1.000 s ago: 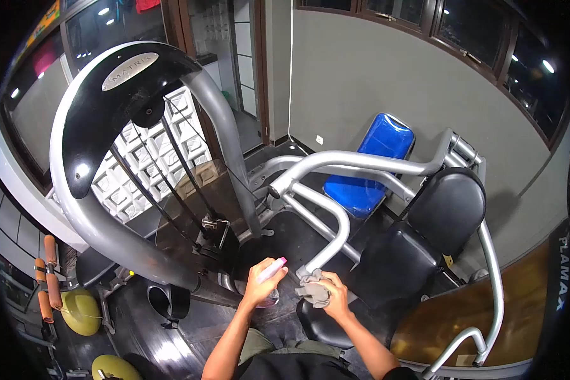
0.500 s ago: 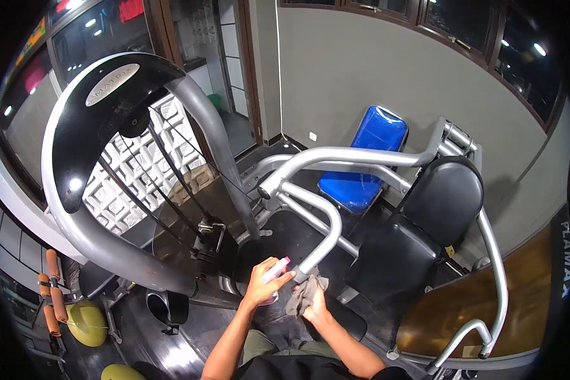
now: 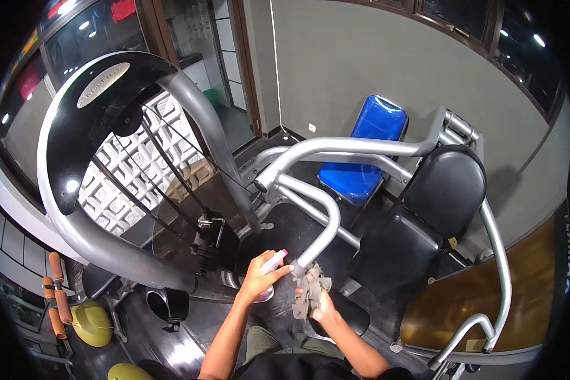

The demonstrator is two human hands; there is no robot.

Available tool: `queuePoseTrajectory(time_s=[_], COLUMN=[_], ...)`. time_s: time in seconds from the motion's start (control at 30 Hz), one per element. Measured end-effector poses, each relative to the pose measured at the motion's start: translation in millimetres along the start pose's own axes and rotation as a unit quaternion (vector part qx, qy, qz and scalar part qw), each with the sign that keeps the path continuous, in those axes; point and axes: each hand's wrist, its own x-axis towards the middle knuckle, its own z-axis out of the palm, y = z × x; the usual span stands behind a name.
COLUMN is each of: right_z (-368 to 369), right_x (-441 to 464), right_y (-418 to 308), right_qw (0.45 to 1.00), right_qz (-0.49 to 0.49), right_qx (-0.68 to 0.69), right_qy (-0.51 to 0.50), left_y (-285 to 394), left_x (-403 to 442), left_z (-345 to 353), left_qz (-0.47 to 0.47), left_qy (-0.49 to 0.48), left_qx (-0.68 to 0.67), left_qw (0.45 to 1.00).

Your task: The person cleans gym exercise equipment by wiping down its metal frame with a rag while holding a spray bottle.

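Observation:
My left hand is closed around a spray bottle with a white and pink top; its lower part shows below my palm. The thumb of that hand reaches toward the end of the silver machine arm. In my right hand is a crumpled grey cloth, just below and right of the tube's end. The cloth appears to touch the tube's tip; the exact contact is hidden by its folds.
A weight machine frame stands on the left. The black padded seat and backrest are to the right. Behind the tubes rests a blue padded chair. A black cup holder and a green ball are at lower left.
My right hand and the cloth have shifted slightly right, and the cloth is bunched differently. My left hand still grips the spray bottle, slightly lower beside the tube. The view has tilted a little.

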Motion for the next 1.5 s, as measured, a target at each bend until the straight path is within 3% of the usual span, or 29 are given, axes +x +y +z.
queuePoseTrajectory(time_s=[0.1, 0.17, 0.23, 0.3, 0.37, 0.5, 0.63, 0.83, 0.9, 0.93, 0.97, 1.13, 1.17, 1.23, 1.33, 1.43, 1.5], right_z=[18.5, 20.1, -5.7, 2.6, 10.8, 33.5, 22.8, 13.7, 4.4, 6.4, 8.3, 31.2, 19.6, 35.6, 24.0, 31.0, 68.0], right_x=[-19.2, -20.4, -2.7, 12.7, 22.0, 5.7, -6.6, -21.1, -9.6, 1.2, 7.4, 4.5, 2.4, -13.3, -34.1, -51.1, -67.0], right_y=[-7.5, -7.5, -4.1, 7.7, 25.3, 39.6, 33.6, 10.9, 6.5, 9.9, 15.1, 31.6, 28.5, 21.9, 4.4, -22.8, -41.8], right_qw=[0.992, 0.991, 0.996, 0.996, 0.992, 0.983, 0.979, 0.994, 0.998, 0.997, 0.999, 0.992, 0.989, 0.999, 0.998, 0.973, 0.953], right_qz=[-0.023, -0.002, 0.073, 0.076, 0.025, -0.024, -0.002, -0.008, 0.055, 0.072, 0.05, -0.019, 0.006, -0.014, 0.003, -0.143, -0.18], right_qx=[-0.106, -0.124, -0.058, 0.028, 0.101, 0.143, 0.177, 0.074, -0.016, 0.031, -0.02, 0.111, 0.103, 0.031, -0.025, -0.151, -0.207], right_qy=[0.06, 0.048, -0.014, -0.04, -0.07, -0.111, -0.104, -0.081, 0.009, -0.005, -0.002, -0.054, -0.103, -0.03, -0.056, 0.1, 0.13], left_y=[-3.6, -7.3, -8.9, -6.2, 5.4, -1.5, 2.5, 2.2, 3.9, 4.0, 4.6, -0.4, -0.1, 2.2, 5.6, 11.3, 12.9], left_x=[1.4, 0.7, 3.0, 3.5, 2.7, 6.7, 8.2, 10.2, 8.8, 8.1, 8.4, 6.6, 7.2, 5.9, 3.8, 3.2, 5.4], left_z=[-0.2, 0.1, 0.2, -0.6, -2.6, -4.0, -5.1, -5.5, -4.9, -2.8, -1.3, -4.8, -5.7, -2.8, -4.4, -2.0, 3.3], left_qz=[-0.004, 0.006, 0.03, 0.052, 0.003, 0.012, 0.029, 0.015, -0.003, 0.012, 0.029, 0.004, 0.005, 0.012, 0.005, -0.009, 0.107], left_qy=[0.002, 0.006, 0.007, 0.009, -0.035, -0.068, -0.078, -0.077, -0.091, -0.076, -0.061, -0.072, -0.066, -0.06, -0.061, -0.073, -0.008], left_qx=[0.014, 0.03, 0.046, 0.066, 0.013, 0.01, 0.008, -0.003, 0.009, -0.022, -0.053, 0.015, 0.015, -0.016, -0.013, 0.009, 0.05], left_qw=[1.0, 1.0, 0.998, 0.996, 0.999, 0.998, 0.997, 0.997, 0.996, 0.997, 0.996, 0.997, 0.998, 0.998, 0.998, 0.997, 0.993])
